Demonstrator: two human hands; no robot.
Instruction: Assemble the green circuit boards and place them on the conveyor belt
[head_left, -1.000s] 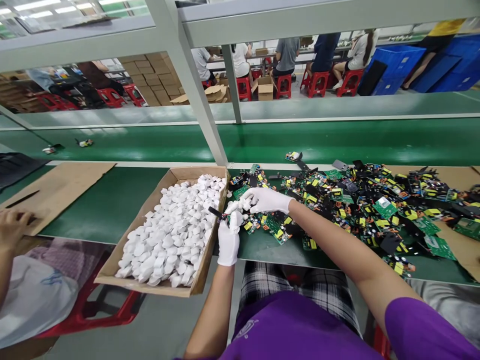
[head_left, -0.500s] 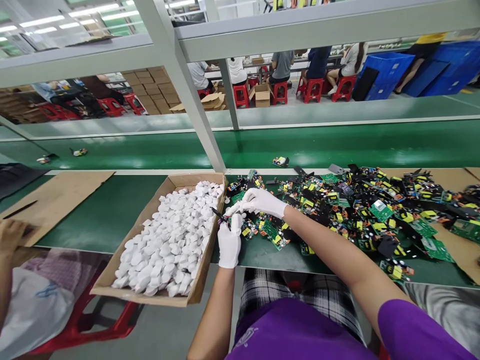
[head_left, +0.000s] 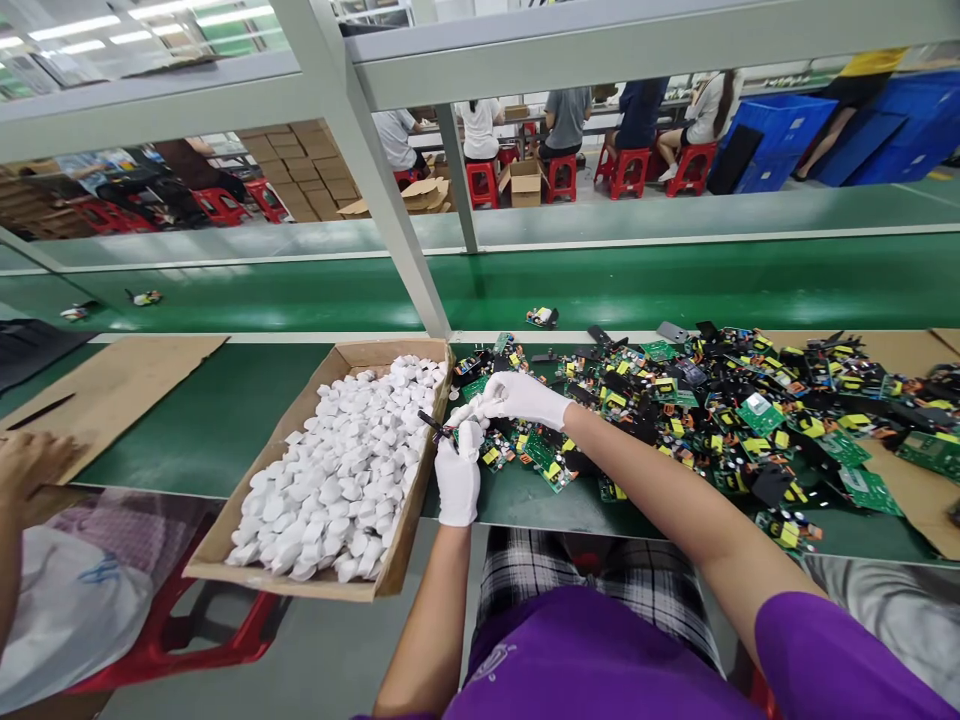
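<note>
My left hand (head_left: pixel 457 482), in a white glove, is closed around a small circuit board assembly, whose black part (head_left: pixel 430 424) sticks out to the left. My right hand (head_left: pixel 523 400), also gloved in white, meets it from the right with fingers pinched together. Whatever lies between those fingertips is white against white and I cannot make it out. Close to my left hand stands a shallow cardboard box (head_left: pixel 412 528) holding many small white plastic pieces (head_left: pixel 337 470). Under and beyond my right hand spreads a heap of circuit boards (head_left: pixel 675 400) with yellow, black and green parts.
A grey frame post (head_left: pixel 390 200) rises behind the box. Beyond the bench runs a green conveyor belt (head_left: pixel 675 285) carrying a small board assembly (head_left: pixel 541 317). At left, a co-worker's hand (head_left: pixel 34 462) rests by a cardboard sheet (head_left: pixel 142 375) with a black pen-like tool (head_left: pixel 39 411).
The board assemblies on the belt have shifted left. My hands stay together with only slight finger movement. The co-worker's hand at left has moved a little over the cardboard.
</note>
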